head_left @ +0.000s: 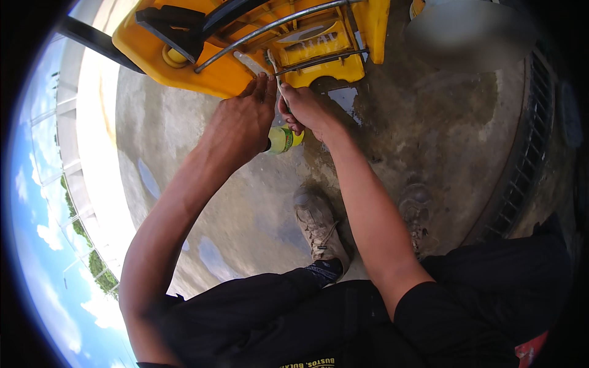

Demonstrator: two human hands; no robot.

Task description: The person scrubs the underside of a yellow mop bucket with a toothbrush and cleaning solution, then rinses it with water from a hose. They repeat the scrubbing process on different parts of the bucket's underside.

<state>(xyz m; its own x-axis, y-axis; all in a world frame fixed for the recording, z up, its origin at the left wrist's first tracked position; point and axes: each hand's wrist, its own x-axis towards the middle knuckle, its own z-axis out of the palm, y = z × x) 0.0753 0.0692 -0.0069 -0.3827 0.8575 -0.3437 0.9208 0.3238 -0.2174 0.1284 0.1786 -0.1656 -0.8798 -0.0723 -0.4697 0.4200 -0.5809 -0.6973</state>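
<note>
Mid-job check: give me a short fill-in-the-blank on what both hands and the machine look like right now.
1. Both hands reach up to a machine whose body is coloured ____.
2. The right hand pinches a thin ____ tool that points up at the machine.
3. Below the left hand shows a green and yellow ____.
4. The ground under the boots is wet ____.

Missing words: yellow; metal; bottle; concrete

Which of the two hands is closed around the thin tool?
The right hand is: its fingers curl around the thin tool at the yellow machine. The left hand has straight fingers, laid flat beside it.
</note>
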